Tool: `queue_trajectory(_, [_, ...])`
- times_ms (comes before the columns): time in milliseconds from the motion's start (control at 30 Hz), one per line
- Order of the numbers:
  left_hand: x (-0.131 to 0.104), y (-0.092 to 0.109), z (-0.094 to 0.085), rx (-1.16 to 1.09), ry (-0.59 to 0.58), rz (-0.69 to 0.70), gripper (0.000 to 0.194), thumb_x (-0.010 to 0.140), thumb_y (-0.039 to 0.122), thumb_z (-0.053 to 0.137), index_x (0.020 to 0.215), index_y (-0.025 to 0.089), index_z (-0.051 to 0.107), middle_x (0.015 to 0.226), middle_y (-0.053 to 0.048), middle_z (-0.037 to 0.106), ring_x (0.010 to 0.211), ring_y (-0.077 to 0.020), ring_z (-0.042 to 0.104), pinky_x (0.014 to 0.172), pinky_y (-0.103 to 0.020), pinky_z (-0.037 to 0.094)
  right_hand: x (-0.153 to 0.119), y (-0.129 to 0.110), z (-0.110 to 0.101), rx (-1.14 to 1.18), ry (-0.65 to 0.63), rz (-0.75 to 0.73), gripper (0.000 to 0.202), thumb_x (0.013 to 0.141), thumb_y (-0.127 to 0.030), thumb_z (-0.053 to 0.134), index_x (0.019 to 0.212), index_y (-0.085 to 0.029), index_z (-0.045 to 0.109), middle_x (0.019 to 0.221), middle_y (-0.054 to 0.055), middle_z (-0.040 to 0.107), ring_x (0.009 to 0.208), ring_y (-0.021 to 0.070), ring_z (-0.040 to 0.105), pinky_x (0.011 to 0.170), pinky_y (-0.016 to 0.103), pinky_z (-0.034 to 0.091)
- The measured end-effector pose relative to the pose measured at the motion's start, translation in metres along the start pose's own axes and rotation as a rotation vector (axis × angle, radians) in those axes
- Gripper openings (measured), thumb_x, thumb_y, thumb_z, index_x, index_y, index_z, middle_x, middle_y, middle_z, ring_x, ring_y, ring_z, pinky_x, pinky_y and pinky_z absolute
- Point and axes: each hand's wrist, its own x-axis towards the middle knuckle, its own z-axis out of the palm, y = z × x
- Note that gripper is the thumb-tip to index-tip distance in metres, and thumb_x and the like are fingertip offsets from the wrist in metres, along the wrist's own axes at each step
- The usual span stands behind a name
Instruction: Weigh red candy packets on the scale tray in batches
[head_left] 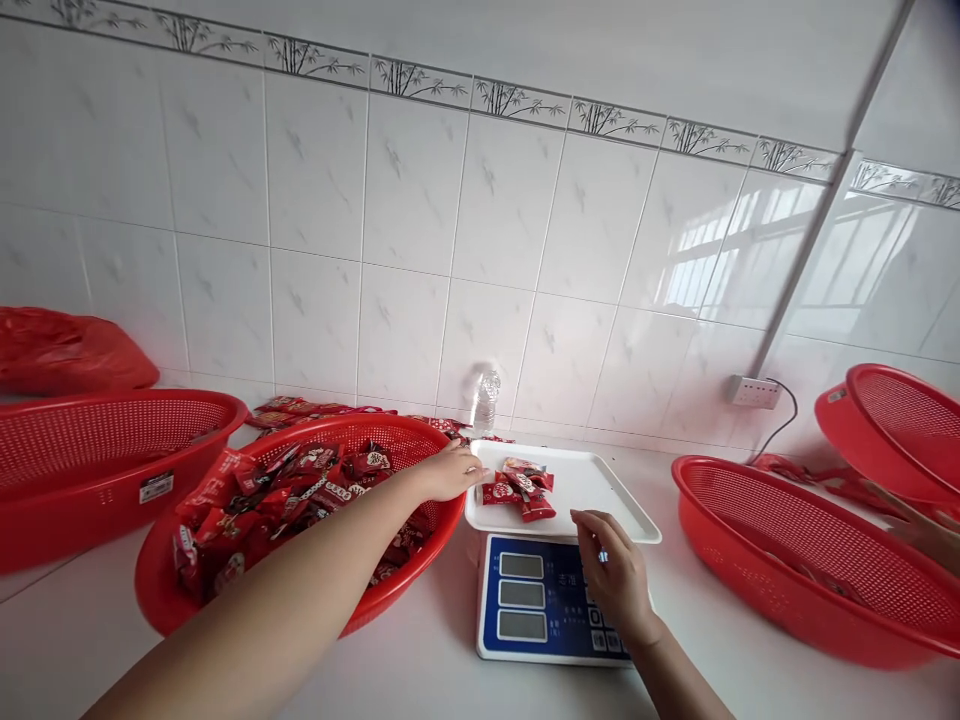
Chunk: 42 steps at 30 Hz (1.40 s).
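My left hand (452,471) reaches across a red basket (450,515) and rests at the left rim of the white weighing tray (592,487). Its fingers are stretched out, and I see nothing held in them. On the tray, just right of those fingertips, lies a small heap of red candy packets (523,489). My right hand (616,578) hovers over the keypad of the blue scale (536,600), fingers loosely bent, with a gap at the thumb and nothing visible between them. It hides part of the keys. Many similar red packets (300,490) fill the basket under my left arm.
Another red basket (90,480) stands far left, with a red plastic bag (67,350) behind it. At right are a red basket (795,560) and a tilted one (892,430). A clear bottle (487,400) stands by the tiled wall, near a socket (754,391).
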Motion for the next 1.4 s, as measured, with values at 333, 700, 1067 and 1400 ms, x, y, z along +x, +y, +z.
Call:
queue_trajectory(333, [0.003,0.003,-0.006,-0.036,0.002,0.033,0.059,0.091,0.062,0.028,0.102,0.019,0.068,0.116,-0.009,0.063,0.128,-0.0299,0.036,0.114,-0.045,0.013,-0.043,-0.025,-0.022,0.016,0.086,0.234,0.018,0.092,-0.019,0.050,0.106,-0.023,0.061,0.087,0.003,0.069,0.072,0.0134,0.065,0.063,0.022,0.052])
queue_trajectory(700, [0.007,-0.001,-0.008,-0.052,0.003,0.087,0.055,0.091,0.062,0.030,0.098,0.022,0.067,0.114,-0.005,0.064,0.127,-0.0263,0.037,0.116,-0.043,0.012,-0.076,-0.053,-0.015,0.139,-0.019,0.479,0.037,0.093,-0.050,0.044,0.091,-0.023,0.070,0.073,0.004,0.071,0.063,0.0153,0.065,0.057,0.021,0.051])
queue_trajectory(1067, [0.000,0.006,-0.013,0.010,0.002,0.060,0.051,0.092,0.059,0.031,0.104,0.022,0.064,0.119,-0.005,0.063,0.128,-0.0248,0.038,0.115,-0.042,0.016,-0.079,-0.044,-0.008,0.147,-0.088,0.526,0.043,0.090,-0.059,0.043,0.088,-0.026,0.070,0.080,0.005,0.074,0.066,0.0182,0.067,0.059,0.024,0.052])
queue_trajectory(1400, [0.002,0.005,-0.010,0.003,-0.014,0.050,0.051,0.092,0.058,0.033,0.108,0.021,0.064,0.122,-0.005,0.061,0.132,-0.0251,0.033,0.115,-0.041,0.015,-0.076,-0.046,-0.019,0.145,-0.168,0.510,0.035,0.091,-0.051,0.045,0.092,-0.026,0.070,0.085,0.006,0.074,0.070,0.0189,0.069,0.060,0.023,0.053])
